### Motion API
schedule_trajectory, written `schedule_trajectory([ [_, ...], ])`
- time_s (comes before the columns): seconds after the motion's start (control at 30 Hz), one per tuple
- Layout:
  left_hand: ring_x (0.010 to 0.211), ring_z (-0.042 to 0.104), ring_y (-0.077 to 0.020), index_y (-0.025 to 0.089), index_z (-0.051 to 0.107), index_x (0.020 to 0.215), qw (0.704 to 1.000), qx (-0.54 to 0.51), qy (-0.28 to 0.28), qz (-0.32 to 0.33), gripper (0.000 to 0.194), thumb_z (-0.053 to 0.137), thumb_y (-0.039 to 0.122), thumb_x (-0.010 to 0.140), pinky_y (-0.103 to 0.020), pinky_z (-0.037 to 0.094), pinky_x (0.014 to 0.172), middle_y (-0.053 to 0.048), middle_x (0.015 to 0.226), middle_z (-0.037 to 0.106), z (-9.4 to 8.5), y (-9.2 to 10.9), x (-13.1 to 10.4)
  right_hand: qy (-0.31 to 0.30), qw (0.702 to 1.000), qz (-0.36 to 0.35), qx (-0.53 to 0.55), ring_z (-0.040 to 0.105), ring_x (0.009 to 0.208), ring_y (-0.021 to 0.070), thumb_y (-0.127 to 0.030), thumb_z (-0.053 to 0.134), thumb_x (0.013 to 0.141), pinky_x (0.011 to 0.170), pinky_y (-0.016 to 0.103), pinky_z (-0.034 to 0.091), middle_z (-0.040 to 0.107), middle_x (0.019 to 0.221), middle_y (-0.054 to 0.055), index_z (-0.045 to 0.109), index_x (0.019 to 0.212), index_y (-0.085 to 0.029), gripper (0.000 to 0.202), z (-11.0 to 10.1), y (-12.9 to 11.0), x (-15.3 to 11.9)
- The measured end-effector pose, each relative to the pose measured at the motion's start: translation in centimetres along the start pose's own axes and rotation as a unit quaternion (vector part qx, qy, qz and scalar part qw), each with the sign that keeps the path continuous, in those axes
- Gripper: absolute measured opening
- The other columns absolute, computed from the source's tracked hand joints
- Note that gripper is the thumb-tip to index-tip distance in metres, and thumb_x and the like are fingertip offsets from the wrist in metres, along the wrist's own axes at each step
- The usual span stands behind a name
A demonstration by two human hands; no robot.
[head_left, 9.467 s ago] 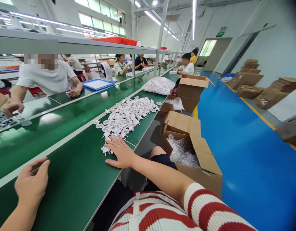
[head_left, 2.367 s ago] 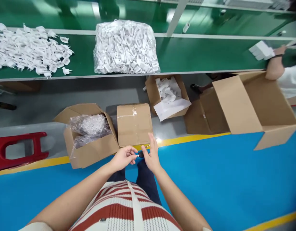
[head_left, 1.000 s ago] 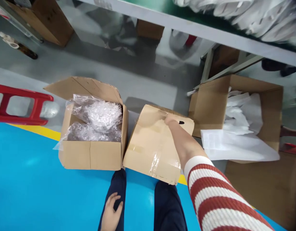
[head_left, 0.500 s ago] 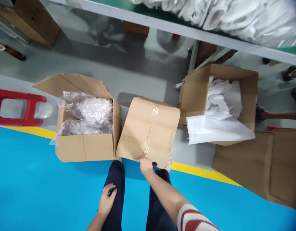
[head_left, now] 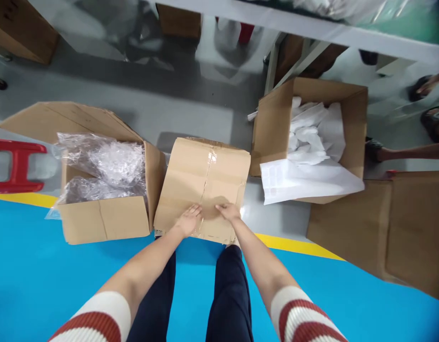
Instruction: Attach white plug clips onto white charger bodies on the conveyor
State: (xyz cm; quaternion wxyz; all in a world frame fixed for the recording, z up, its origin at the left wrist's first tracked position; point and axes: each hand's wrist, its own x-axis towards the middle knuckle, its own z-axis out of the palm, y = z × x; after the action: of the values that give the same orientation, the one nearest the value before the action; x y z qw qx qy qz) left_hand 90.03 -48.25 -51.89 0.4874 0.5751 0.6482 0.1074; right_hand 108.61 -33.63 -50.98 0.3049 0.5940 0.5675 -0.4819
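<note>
The taped brown box [head_left: 184,175] sits on the floor by the person's feet. The left hand [head_left: 190,221] lies on its top, fingers stretched out and close together. The right hand [head_left: 229,212] is on top too, but its grip is hard to tell. An open box [head_left: 125,218] of clear plastic [head_left: 116,164] crowds the left side. Another, with white sheets [head_left: 308,183], crowds the right.

Brown cardboard box [head_left: 180,178], closed, slightly askew, shiny tape [head_left: 213,156]
</note>
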Motion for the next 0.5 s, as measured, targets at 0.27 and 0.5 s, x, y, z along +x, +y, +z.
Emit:
schedule_trajectory([
  [0.27, 0.154, 0.035, -0.0302, 0.011, 0.066, 0.135, 0.977, 0.151, -0.115, 0.098, 0.05, 0.045, 0.007, 0.09, -0.046, 0.021, 0.129, -0.019, 0.153, 0.054, -1.9, -2.2, 7.7, -0.101, 0.992, 0.023, 0.074, 0.069, 0.076, 0.0132, -0.048, 0.064, 0.099, 0.073, 0.031, 0.061, 0.072, 0.09, 0.002, 0.068, 0.098, -0.013, 0.035, -1.1, 1.1, 5.9],
  [0.5, 0.137, 0.053, -0.0275, 0.016, 0.07, 0.123, 0.933, 0.272, -0.148, 0.184, 0.032, 0.065, 0.023, 0.092, -0.039, 0.035, 0.119, -0.014, 0.138, 0.065, -3.8, -2.1, 10.4, -0.131, 0.987, 0.035, 0.089, 0.069, 0.07, 0.0122, -0.048, 0.066, 0.098, 0.07, 0.03, 0.06, 0.072, 0.081, 0.001, 0.068, 0.09, -0.013, 0.036, -1.4, 1.4, 6.7],
])
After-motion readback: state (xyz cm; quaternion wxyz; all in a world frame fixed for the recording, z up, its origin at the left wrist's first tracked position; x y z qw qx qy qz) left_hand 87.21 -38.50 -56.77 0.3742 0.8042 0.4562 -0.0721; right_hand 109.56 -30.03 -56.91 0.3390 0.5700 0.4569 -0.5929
